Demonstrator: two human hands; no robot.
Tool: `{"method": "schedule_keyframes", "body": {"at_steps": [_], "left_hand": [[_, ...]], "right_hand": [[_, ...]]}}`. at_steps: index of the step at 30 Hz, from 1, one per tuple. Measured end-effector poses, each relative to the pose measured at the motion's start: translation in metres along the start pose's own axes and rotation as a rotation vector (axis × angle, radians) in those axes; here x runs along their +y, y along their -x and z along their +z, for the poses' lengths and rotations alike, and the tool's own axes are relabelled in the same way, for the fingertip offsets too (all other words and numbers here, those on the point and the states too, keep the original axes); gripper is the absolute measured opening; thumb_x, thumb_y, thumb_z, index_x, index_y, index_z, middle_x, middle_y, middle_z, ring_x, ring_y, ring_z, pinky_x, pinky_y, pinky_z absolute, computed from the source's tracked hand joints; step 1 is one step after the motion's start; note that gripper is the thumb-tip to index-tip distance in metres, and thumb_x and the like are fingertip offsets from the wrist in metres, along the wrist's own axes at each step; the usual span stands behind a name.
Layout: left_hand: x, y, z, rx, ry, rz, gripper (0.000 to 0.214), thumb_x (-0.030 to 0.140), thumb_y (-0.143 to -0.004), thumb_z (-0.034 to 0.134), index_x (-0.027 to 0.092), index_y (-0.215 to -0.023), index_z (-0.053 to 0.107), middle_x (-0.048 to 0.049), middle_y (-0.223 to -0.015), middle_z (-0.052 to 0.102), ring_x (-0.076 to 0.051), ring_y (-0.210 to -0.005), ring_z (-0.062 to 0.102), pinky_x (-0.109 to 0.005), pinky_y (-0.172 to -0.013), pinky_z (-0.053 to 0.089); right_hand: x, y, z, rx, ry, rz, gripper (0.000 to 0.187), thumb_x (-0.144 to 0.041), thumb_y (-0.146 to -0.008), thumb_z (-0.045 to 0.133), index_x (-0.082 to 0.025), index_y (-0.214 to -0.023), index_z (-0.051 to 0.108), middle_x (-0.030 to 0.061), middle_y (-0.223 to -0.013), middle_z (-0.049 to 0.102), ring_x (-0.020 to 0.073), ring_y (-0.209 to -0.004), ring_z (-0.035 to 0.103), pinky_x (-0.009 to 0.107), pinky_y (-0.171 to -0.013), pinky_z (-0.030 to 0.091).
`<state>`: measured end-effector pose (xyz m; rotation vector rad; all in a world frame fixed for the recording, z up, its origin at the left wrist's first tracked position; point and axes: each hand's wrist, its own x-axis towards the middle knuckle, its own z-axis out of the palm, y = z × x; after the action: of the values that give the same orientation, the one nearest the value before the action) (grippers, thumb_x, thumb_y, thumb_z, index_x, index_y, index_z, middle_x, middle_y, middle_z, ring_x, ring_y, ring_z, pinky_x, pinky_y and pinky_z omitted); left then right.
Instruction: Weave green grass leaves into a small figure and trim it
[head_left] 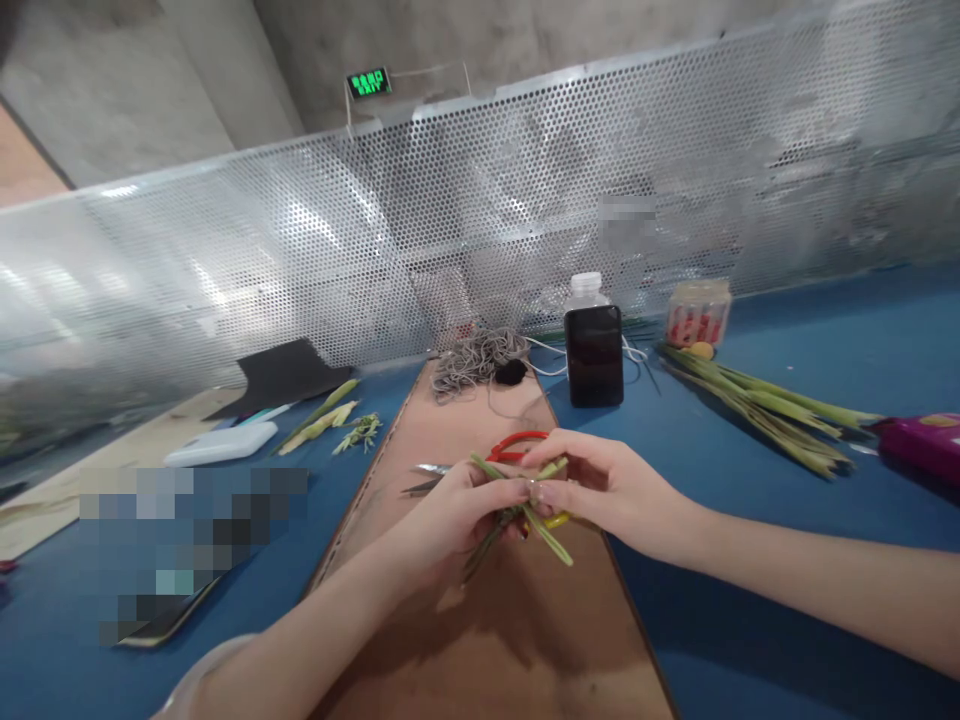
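Both hands meet over a brown board point(555, 630), pinching a small bundle of crossed green leaf strips point(549, 535) between thumbs and fingers. My left hand point(469, 500) grips it from the left, and my right hand point(600, 490) from the right. Strip ends stick out above and below the fingertips; the middle of the bundle is hidden by them. Just behind the hands lie scissors with red handles point(510, 443), their blades pointing left and partly covered by my left hand. A bit of yellow shows under my right fingers, too hidden to name.
Tangled grey cord point(480, 362) lies at the board's far end. On the blue table stand a black upright device point(594, 356), a clear bottle point(586, 287) and a jar point(699, 312). Long green leaves point(765, 405) lie right, cut plant pieces point(322, 425) left. A perforated metal screen stands behind.
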<state>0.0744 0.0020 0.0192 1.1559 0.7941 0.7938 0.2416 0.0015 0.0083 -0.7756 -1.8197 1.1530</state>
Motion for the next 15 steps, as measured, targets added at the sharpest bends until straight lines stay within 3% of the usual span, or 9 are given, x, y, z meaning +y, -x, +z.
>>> {"method": "schedule_keyframes", "body": {"at_steps": [5,15], "left_hand": [[-0.0014,-0.0002,-0.0059,-0.038,-0.089,-0.018,0.008,0.02,-0.065,0.061,0.012,-0.063,0.063,-0.0015,-0.06,0.061,-0.007,-0.05,0.051,-0.018,-0.048,0.038],[-0.0025,-0.0006,-0.0081,-0.083,-0.063,-0.046,0.015,0.026,-0.066,0.061,0.011,-0.069,0.063,-0.0024,-0.06,0.059,-0.009,-0.05,0.05,-0.02,-0.049,0.036]], "right_hand": [[-0.0036,0.0016,-0.0003,0.036,0.11,-0.052,0.014,-0.028,-0.074,0.055,-0.015,-0.075,0.06,0.0016,-0.073,0.059,0.0098,-0.067,0.057,0.02,-0.061,0.048],[-0.0093,0.0043,0.0024,0.096,0.223,-0.091,0.013,-0.027,-0.076,0.054,-0.016,-0.073,0.06,0.0009,-0.071,0.06,0.0092,-0.063,0.054,0.02,-0.059,0.044]]}}
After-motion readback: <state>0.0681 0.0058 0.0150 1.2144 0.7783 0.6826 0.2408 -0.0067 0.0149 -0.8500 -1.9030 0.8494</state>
